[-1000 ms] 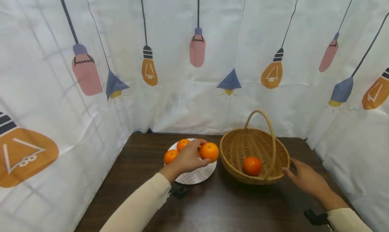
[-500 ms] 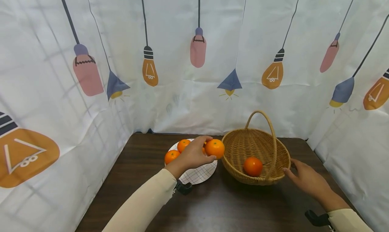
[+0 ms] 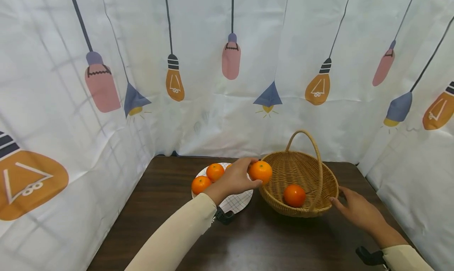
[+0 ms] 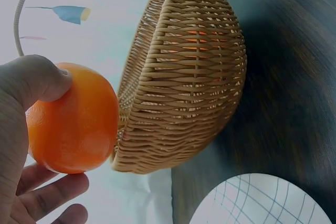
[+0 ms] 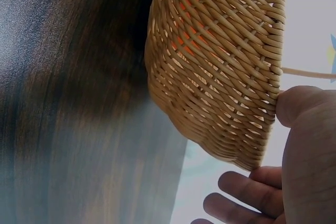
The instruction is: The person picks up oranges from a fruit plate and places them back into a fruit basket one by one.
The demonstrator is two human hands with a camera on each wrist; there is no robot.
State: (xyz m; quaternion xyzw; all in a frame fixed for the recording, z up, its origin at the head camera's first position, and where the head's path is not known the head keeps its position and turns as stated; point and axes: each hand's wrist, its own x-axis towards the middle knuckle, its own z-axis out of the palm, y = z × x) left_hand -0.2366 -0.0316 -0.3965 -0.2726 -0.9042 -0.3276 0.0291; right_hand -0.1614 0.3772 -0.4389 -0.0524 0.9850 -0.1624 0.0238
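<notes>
My left hand (image 3: 235,179) grips an orange (image 3: 261,172) between thumb and fingers, raised at the left rim of a wicker basket (image 3: 283,166). In the left wrist view the thumb presses on the held orange (image 4: 79,124), just beside the basket's woven wall (image 4: 189,87). Another, redder orange (image 3: 294,196) lies inside the basket. At the basket's right side, my right hand (image 3: 360,210) pinches the rim; the right wrist view shows the thumb (image 5: 302,103) against the edge. A white checked plate (image 3: 238,202) bears more oranges (image 3: 201,184), partly hidden behind my left hand.
The basket's tall arched handle (image 3: 314,144) rises over its right part. Everything stands on a dark wooden table (image 3: 248,243). A white curtain (image 3: 213,121) with printed lamps surrounds the table at the back and both sides.
My left hand has carried the orange rightward and slightly up, from over the plate to the basket's left rim. The right hand stays at the basket's rim.
</notes>
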